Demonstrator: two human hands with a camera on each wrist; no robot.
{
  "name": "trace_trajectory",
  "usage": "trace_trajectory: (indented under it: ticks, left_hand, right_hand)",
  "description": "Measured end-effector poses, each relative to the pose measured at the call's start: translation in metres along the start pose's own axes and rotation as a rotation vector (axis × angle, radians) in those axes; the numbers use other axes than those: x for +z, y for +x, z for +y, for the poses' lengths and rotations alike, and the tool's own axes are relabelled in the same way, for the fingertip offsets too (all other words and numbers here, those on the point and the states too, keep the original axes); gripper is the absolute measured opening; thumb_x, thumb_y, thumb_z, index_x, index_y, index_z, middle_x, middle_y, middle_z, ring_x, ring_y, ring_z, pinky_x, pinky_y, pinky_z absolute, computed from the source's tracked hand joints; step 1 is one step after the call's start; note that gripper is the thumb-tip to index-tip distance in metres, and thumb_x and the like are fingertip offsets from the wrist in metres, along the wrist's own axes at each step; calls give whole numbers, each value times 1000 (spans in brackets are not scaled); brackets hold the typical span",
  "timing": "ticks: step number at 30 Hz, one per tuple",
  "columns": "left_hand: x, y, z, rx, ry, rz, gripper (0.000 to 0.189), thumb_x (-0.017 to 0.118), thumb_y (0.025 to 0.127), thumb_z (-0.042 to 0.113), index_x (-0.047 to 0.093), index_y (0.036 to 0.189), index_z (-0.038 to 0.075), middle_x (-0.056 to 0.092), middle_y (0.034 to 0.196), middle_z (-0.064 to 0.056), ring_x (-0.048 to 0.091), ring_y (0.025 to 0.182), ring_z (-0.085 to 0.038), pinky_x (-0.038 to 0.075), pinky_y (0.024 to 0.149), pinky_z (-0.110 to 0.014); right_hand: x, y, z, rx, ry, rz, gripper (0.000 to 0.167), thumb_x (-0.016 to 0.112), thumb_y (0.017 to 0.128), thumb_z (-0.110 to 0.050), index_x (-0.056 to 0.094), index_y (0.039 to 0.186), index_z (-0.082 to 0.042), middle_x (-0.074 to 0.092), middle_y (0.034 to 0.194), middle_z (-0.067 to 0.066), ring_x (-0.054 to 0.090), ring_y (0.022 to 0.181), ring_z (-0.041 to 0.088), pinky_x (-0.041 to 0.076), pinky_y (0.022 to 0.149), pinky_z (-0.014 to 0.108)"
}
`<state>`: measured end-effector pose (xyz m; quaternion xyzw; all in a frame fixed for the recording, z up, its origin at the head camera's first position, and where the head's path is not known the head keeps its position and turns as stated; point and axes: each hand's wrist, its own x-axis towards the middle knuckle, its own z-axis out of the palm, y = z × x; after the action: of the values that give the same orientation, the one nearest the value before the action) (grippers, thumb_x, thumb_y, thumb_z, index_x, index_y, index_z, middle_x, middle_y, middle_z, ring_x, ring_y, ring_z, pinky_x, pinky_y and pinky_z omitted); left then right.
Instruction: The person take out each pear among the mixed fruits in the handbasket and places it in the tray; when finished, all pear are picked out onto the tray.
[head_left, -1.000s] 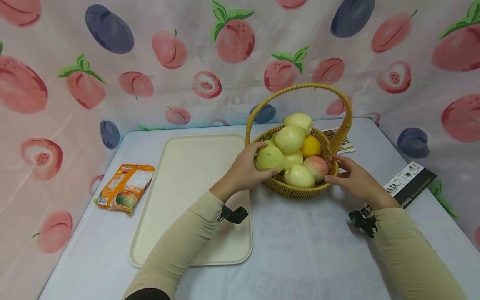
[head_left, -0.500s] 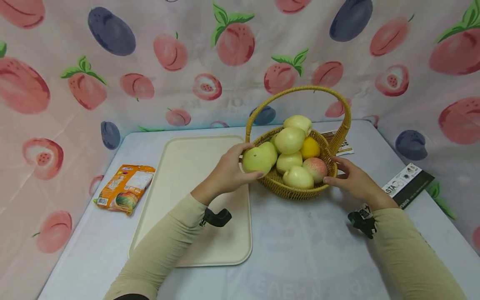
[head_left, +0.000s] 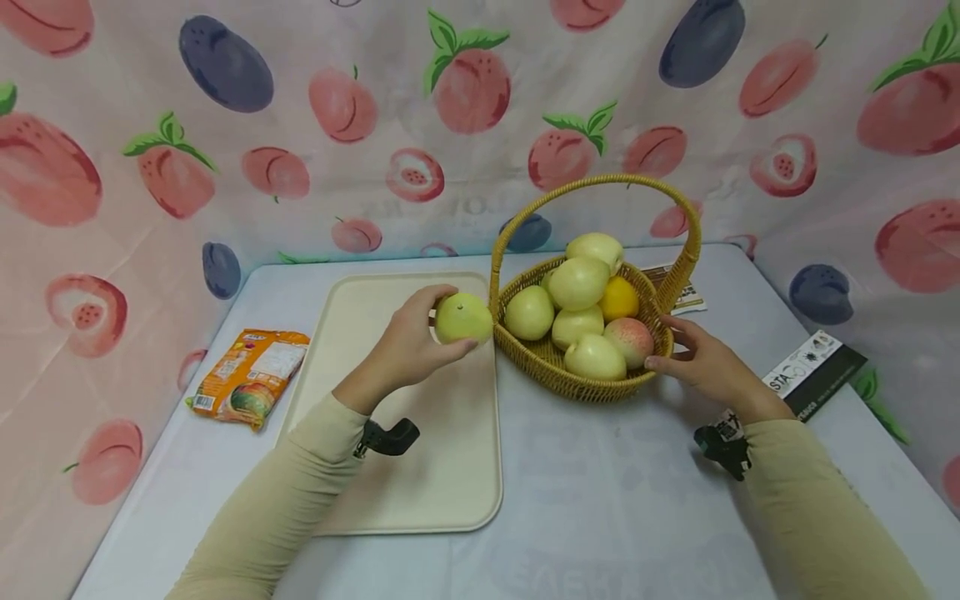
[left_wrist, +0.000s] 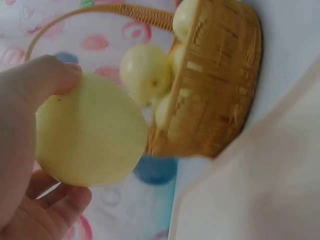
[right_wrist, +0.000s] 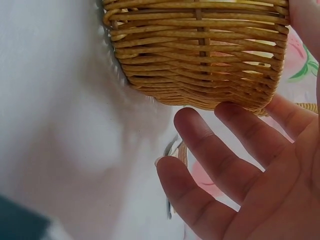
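My left hand (head_left: 408, 348) grips a round yellow-green pear (head_left: 462, 318) between thumb and fingers. It is held over the right part of a cream tray (head_left: 420, 492), just left of the wicker basket (head_left: 577, 385). Up close in the left wrist view, the pear (left_wrist: 92, 132) hides part of the palm. Inside the basket lie several pale pears (head_left: 580, 283), an orange (head_left: 620, 297) and a pinkish peach (head_left: 629, 342). With thumb and fingers, my right hand (head_left: 708, 367) holds the basket's right end; in the right wrist view, some fingertips (right_wrist: 192, 120) reach below its woven side.
An orange snack packet (head_left: 250, 377) lies left of the tray. To the right is a black-and-white box (head_left: 816, 375), and a brown-and-white packet (head_left: 682, 287) sits partly behind the basket. The tall basket handle (head_left: 600, 181) arches over the fruit. A fruit-print cloth (head_left: 337, 50) hangs behind.
My left hand has lifted the yellow-green pear out of the basket and carried it left, over the tray, uncovering another pear in the basket. My right hand stays at the basket's right end.
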<state>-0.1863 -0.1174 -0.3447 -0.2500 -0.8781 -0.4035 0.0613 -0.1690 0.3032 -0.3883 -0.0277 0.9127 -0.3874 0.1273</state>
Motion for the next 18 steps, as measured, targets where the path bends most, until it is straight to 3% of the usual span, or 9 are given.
trace_trajectory:
  ticks: [9, 18]
  left_hand:
    - [-28, -10, -28, -96, 29, 68, 72, 83, 82, 17, 46, 138, -6, 55, 127, -20, 53, 114, -31, 50, 94, -46]
    - [-53, -10, -61, -223, 50, 128, 73, 82, 84, 19, 44, 140, -6, 53, 126, -23, 53, 112, -36, 50, 94, -50]
  right_hand:
    - [2, 0, 2, 18, 11, 0, 105, 69, 90, -55, 8, 161, -8, 19, 157, 34, 34, 135, 55, 39, 99, 68]
    - [2, 2, 4, 18, 37, -4, 104, 70, 90, -53, 9, 162, -9, 18, 159, 32, 32, 136, 55, 37, 100, 69]
